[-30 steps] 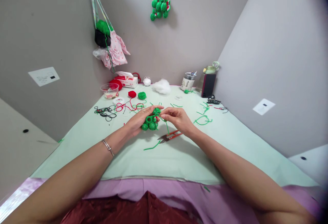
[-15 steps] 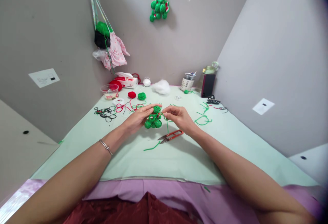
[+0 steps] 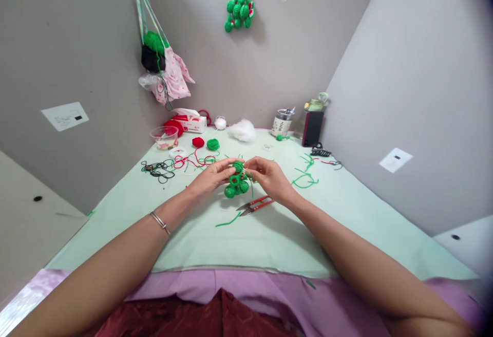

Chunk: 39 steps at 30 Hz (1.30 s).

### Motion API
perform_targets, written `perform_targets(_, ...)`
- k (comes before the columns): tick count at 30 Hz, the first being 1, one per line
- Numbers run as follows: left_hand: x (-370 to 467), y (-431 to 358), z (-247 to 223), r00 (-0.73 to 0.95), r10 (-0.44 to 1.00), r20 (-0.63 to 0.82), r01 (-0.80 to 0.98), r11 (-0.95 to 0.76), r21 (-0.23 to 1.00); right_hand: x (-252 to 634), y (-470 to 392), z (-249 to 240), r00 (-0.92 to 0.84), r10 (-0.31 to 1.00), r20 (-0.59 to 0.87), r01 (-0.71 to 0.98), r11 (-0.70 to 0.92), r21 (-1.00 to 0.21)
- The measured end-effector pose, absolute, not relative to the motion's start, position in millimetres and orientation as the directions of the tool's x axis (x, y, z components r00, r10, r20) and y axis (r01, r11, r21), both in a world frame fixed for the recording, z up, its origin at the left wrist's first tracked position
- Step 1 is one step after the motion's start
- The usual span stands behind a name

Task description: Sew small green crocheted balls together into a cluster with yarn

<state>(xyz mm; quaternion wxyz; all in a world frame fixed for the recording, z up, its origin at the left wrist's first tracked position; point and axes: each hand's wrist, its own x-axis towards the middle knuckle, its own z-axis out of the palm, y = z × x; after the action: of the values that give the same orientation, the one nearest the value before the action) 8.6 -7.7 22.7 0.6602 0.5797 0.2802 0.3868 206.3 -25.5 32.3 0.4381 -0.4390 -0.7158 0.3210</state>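
Note:
My left hand (image 3: 216, 175) is closed round the upper left of a green crocheted piece (image 3: 236, 180), made of several small balls with a ring and some red and white on its right side. My right hand (image 3: 265, 175) pinches at the right side of that piece; whether its fingertips hold yarn or a small tool is too small to tell. A green yarn tail hangs beneath the right fingers. Just below, orange-handled thread snips (image 3: 256, 205) lie on the table beside a cut piece of green yarn (image 3: 228, 221).
Black cord (image 3: 157, 171) and red yarn lie tangled at left. Behind stand a plastic bowl (image 3: 165, 138), a tissue box (image 3: 192, 123), white stuffing (image 3: 242, 131), a pen jar (image 3: 282, 124) and a phone (image 3: 313, 129). A similar green cluster (image 3: 239, 12) hangs on the wall.
The crocheted piece has shifted slightly right and turned a little in my left hand. My right hand has moved in closer, so its fingers now meet the piece.

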Motion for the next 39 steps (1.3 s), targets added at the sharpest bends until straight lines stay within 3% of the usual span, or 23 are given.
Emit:
perform_targets(3, 12.1, -9.3, 21.6, 0.534, 0.842, 0.073, -0.187, 0.034, 0.982, 204.0, -31.8, 31.7, -0.249, 0.877, 0.411, 0.462, 0.480, -0.746)
perform_targets(7, 13.3, -11.0, 19.7, 0.512, 0.858, 0.028, -0.162, 0.064, 0.985, 203.1, -37.9, 32.6, -0.320, 0.805, 0.500, 0.669, 0.566, -0.482)
perform_targets(11, 13.9, -11.3, 14.7, 0.524, 0.851, -0.015, -0.079, 0.066, 0.995, 206.3, -35.6, 33.2, -0.361, 0.723, 0.589, 0.677, 0.638, -0.368)
perform_targets(14, 15.8, -11.4, 12.8, 0.537, 0.844, -0.004, -0.072, 0.050, 0.996, 207.7, -35.1, 37.0, -0.368, 0.721, 0.587, 0.610, 0.664, -0.433)
perform_targets(21, 18.5, -11.2, 16.3, 0.569, 0.822, -0.013, -0.176, 0.138, 0.975, 202.5, -41.7, 48.1, -0.205, 0.813, 0.546, 0.321, 0.582, -0.747)
perform_targets(27, 19.4, -12.6, 15.9, 0.568, 0.822, -0.046, -0.175, 0.176, 0.969, 202.3, -40.8, 51.9, -0.131, 0.829, 0.544, 0.270, 0.558, -0.785)
perform_targets(32, 21.1, -13.7, 12.8, 0.585, 0.803, -0.111, -0.121, 0.222, 0.968, 203.0, -40.8, 54.4, -0.183, 0.888, 0.421, 0.016, 0.431, -0.902)
perform_targets(36, 21.7, -14.1, 13.2, 0.594, 0.800, -0.084, -0.084, 0.166, 0.983, 202.6, -36.7, 50.7, -0.310, 0.926, 0.215, -0.049, 0.211, -0.976)
perform_targets(39, 22.5, -14.7, 14.9, 0.583, 0.806, -0.102, -0.051, 0.162, 0.986, 204.5, -33.8, 53.3, -0.291, 0.931, 0.220, -0.118, 0.193, -0.974)
